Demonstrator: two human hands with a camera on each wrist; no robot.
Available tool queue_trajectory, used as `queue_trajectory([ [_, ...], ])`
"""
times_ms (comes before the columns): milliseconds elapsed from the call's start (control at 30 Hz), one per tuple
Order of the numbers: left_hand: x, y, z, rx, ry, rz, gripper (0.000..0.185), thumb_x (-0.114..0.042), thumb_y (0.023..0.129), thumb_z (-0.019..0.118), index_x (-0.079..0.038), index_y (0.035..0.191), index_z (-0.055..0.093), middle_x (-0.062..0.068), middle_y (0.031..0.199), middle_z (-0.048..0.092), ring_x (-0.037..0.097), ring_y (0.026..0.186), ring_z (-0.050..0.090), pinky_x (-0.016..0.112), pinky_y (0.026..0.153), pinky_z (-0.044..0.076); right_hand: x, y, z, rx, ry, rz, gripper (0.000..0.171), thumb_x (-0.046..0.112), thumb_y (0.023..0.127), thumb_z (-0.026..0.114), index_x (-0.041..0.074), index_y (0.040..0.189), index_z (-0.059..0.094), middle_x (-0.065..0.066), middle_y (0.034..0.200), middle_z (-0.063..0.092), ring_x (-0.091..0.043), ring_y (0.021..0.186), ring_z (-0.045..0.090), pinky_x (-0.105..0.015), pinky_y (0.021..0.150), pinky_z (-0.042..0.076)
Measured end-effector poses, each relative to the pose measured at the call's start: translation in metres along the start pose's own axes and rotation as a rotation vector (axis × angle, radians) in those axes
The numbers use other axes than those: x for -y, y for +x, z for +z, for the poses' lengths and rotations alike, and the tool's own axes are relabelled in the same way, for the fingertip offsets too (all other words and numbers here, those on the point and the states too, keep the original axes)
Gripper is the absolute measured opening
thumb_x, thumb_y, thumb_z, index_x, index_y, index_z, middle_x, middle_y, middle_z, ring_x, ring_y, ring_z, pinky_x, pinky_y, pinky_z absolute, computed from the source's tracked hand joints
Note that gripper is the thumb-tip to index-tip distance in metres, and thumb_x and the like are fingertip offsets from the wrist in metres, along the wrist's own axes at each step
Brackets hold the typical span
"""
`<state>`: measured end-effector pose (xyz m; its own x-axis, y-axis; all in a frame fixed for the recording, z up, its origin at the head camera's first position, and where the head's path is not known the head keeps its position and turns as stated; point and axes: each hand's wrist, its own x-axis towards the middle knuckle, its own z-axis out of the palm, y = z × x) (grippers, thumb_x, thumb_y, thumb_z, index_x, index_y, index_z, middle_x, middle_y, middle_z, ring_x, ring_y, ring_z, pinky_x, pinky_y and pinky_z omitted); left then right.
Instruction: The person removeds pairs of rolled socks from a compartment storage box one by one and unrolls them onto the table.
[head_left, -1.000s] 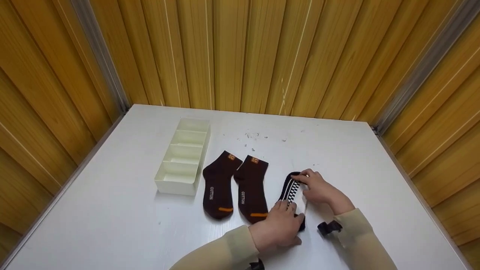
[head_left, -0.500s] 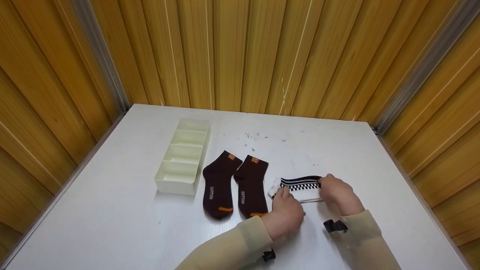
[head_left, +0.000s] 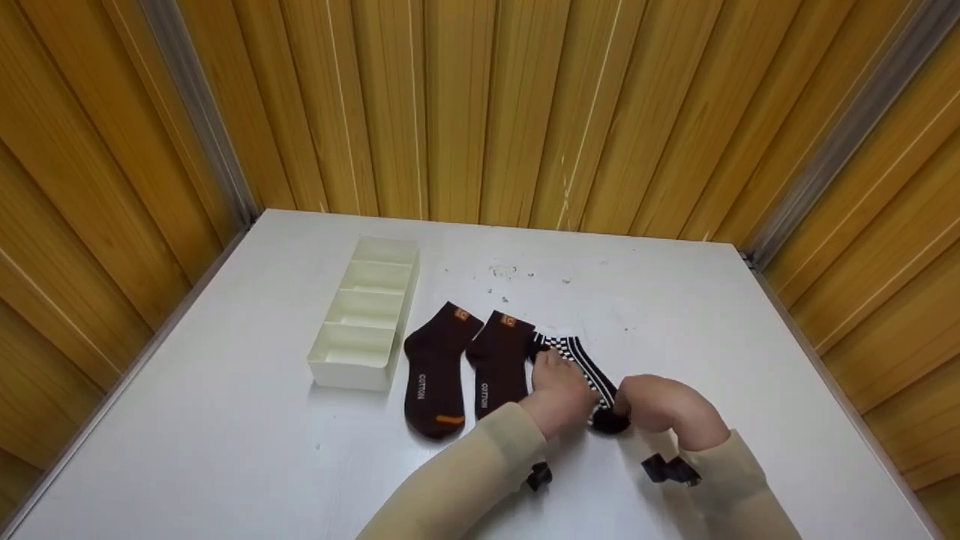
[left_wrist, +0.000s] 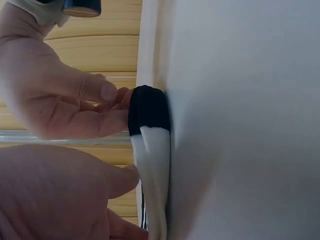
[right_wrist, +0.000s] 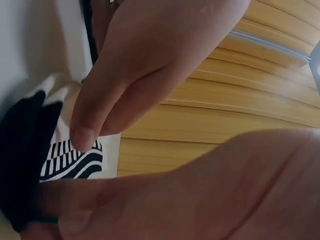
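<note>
A white ankle sock point(head_left: 588, 367) with black-and-white checks and stripes lies slanted on the table under both hands. Its black end point(left_wrist: 150, 107) points toward the person. My left hand point(head_left: 561, 394) holds the middle of this sock, with the thumb at its side edge in the left wrist view. At the black end, my right hand point(head_left: 664, 409) pinches the fabric; its fingers point(right_wrist: 75, 197) partly cover the black part in the right wrist view. Just left of the left hand lie two dark brown socks point(head_left: 439, 367) with orange toe marks, side by side; the left arm covers the toe of the nearer one.
A pale cream divided box point(head_left: 351, 375) with several compartments stands left of the brown socks. The white table point(head_left: 225, 420) has small dark scuffs toward its back. Wood-look panels point(head_left: 465, 112) rise behind it and at both sides.
The patterned sock has been turned from upright to crosswise, then to a slant with a black end near the person. Both hands have shifted with it. Brown socks and box stay put.
</note>
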<state>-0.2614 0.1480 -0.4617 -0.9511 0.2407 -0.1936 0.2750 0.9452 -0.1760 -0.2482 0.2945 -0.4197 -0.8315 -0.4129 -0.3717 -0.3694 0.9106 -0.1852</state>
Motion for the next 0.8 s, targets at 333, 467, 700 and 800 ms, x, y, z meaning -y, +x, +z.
queue_trajectory([
  [333, 0.033, -0.001, -0.004, 0.099, -0.141, 0.109, 0.11, -0.079, 0.078, 0.069, -0.015, 0.161, 0.035, 0.001, 0.171, 0.026, 0.021, 0.157, 0.029, 0.037, 0.128, 0.024, -0.007, 0.011, 0.0, 0.111, 0.085, -0.467, 0.043, -0.014, 0.083, 0.057, 0.012, 0.107, 0.082, -0.002, 0.097, 0.078, 0.001, 0.084, 0.059, -0.02, 0.078, 0.052],
  [467, 0.039, -0.003, -0.002, 0.12, -0.19, 0.156, 0.117, -0.074, 0.076, 0.075, -0.012, 0.163, 0.028, 0.003, 0.173, 0.02, 0.024, 0.16, 0.022, 0.039, 0.13, 0.021, -0.015, 0.015, 0.001, 0.173, 0.164, -0.476, 0.044, -0.011, 0.085, 0.059, 0.008, 0.119, 0.078, -0.005, 0.108, 0.08, -0.004, 0.098, 0.068, -0.021, 0.086, 0.055],
  [700, 0.044, -0.004, 0.004, 0.096, -0.261, 0.198, 0.122, -0.07, 0.073, 0.081, -0.01, 0.163, 0.026, 0.005, 0.173, 0.02, 0.025, 0.16, 0.021, 0.041, 0.131, 0.019, -0.033, 0.032, 0.004, 0.15, 0.429, -0.339, 0.021, 0.009, 0.096, 0.064, 0.004, 0.112, 0.077, -0.01, 0.101, 0.079, -0.008, 0.086, 0.068, -0.023, 0.076, 0.054],
  [800, 0.045, -0.004, 0.005, 0.105, -0.293, 0.197, 0.122, -0.069, 0.073, 0.082, -0.011, 0.164, 0.025, 0.004, 0.174, 0.018, 0.025, 0.161, 0.019, 0.043, 0.131, 0.017, -0.042, 0.045, 0.005, -0.016, 0.579, -0.163, 0.021, 0.016, 0.1, 0.062, 0.0, 0.108, 0.073, -0.013, 0.094, 0.076, -0.015, 0.08, 0.067, -0.029, 0.071, 0.054],
])
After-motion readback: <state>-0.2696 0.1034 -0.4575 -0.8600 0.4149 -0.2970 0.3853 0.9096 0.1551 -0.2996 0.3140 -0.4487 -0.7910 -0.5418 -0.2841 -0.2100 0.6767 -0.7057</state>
